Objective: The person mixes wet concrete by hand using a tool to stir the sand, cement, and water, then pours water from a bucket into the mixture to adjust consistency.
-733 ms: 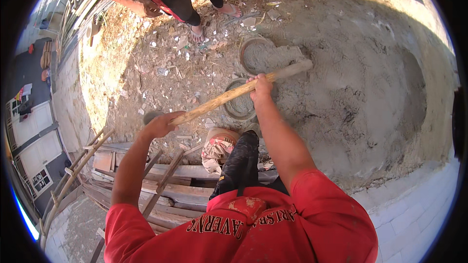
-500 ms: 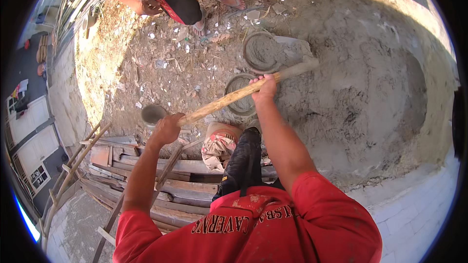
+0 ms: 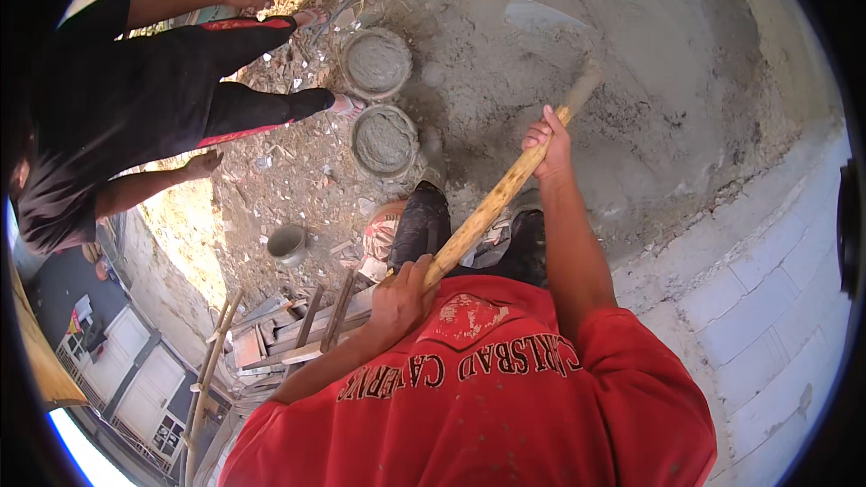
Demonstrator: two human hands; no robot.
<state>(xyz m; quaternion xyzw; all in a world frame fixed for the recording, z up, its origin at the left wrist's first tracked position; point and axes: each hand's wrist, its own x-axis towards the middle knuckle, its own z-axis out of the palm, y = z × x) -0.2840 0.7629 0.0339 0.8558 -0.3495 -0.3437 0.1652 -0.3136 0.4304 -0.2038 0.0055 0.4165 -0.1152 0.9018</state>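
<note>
Both my hands are wrapped round the wooden handle of a hoe. My left hand grips the handle's near end, close to my belly. Farther up, my right hand is closed round it near the grey-coated part. At the far end, the hoe's pale blade lies on or partly in the wet grey mortar spread over the ground. Left of this mortar stand two buckets full of it, a far bucket and a nearer bucket.
At the left, a co-worker in dark clothes stands by the buckets, arms lowered. A smaller bucket sits nearer me, beyond stacked boards. A paper sack lies by my leg. A pale block wall runs along the right.
The hoe's blade has moved from beside the far bucket rightward into the mortar, and my left hand has come in toward my body. My view has turned right; the co-worker shows more fully.
</note>
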